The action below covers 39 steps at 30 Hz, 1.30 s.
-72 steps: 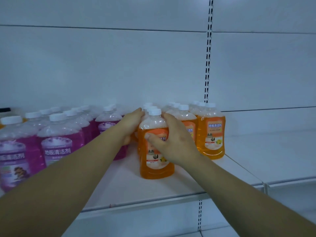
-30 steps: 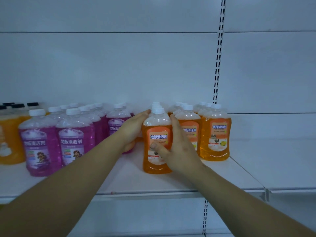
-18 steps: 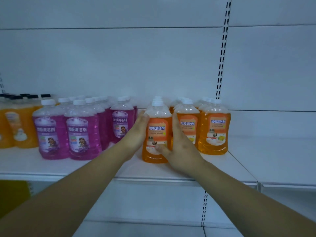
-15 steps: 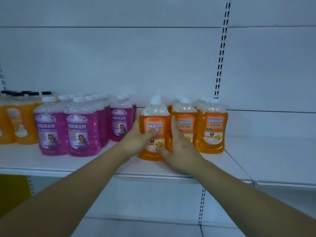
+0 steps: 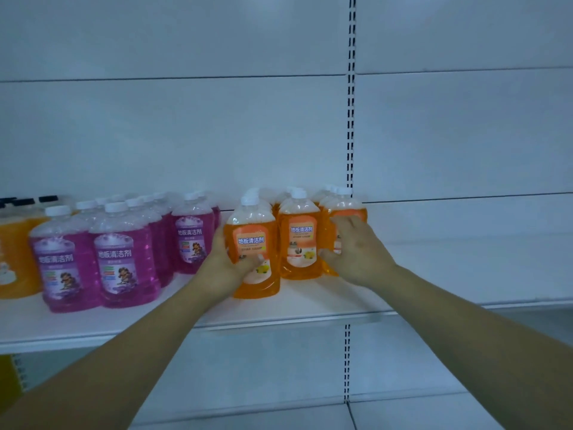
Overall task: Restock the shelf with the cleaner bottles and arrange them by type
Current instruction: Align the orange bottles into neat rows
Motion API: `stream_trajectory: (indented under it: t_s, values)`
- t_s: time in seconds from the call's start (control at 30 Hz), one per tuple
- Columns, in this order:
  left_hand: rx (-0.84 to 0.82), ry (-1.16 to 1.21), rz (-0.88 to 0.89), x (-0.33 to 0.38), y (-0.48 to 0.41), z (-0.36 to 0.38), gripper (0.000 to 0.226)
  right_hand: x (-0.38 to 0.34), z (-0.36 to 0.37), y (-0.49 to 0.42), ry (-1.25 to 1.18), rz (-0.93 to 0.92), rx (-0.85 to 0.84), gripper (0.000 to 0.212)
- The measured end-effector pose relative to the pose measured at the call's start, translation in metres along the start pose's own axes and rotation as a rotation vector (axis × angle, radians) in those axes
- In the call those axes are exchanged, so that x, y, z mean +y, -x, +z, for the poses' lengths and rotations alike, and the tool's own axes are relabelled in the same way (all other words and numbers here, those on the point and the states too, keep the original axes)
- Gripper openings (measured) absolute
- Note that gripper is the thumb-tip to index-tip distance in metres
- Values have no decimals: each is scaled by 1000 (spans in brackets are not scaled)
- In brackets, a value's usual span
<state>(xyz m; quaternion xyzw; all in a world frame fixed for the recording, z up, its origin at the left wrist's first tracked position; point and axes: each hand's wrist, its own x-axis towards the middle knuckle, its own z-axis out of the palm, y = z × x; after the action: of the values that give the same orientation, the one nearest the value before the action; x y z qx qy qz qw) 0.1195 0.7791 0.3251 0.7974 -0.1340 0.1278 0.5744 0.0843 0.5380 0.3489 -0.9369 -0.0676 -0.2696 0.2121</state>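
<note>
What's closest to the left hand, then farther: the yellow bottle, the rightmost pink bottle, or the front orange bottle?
1. The front orange bottle: held in the left hand.
2. The rightmost pink bottle: just left of the hand.
3. The yellow bottle: far left edge.

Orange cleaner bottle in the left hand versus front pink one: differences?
The orange cleaner bottle holds orange liquid, the front pink cleaner bottle pink. The orange bottle's label is orange, the pink bottle's purple. The left hand grips the orange bottle, not the pink. Both have white caps.
</note>
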Motion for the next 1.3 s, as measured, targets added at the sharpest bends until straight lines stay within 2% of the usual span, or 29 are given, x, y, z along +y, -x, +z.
stream_trajectory:
  t_s: [0.07, 0.13, 0.23, 0.3, 0.43, 0.6, 0.8, 0.97, 1.1, 1.3]
  values:
    - [48, -20, 16, 23, 2, -2, 95, 0, -11, -11, 30, -33, 74, 62]
    - [112, -145, 79, 47, 2, -2, 92, 1, -22, -26, 72, -63, 113, 60]
    - [210, -536, 244, 77, -2, 4, 77, 4, -35, -52, 87, -94, 86, 57]
    - [211, -775, 309, 91, -7, 14, 70, 9, -42, -70, 95, -95, 26, 55]
    - [176, -1179, 264, 94, -18, 47, 67, 23, -44, -97, 91, -104, -116, 56]
    - [245, -1407, 205, 84, -27, 70, 72, 23, -44, -118, 128, -203, -190, 55]
    - [279, -1446, 211, 79, -29, 78, 72, -1, -49, -151, 90, -240, -243, 41]
    - [291, -1471, 226, 72, -28, 77, 68, -20, -45, -179, 87, -173, -398, 41]
    - [288, -1461, 227, 73, -30, 78, 66, -23, -36, -186, -8, -93, -520, 30]
    - [323, -1442, 253, 71, -30, 79, 62, -24, -32, -189, -92, -70, -522, 26]
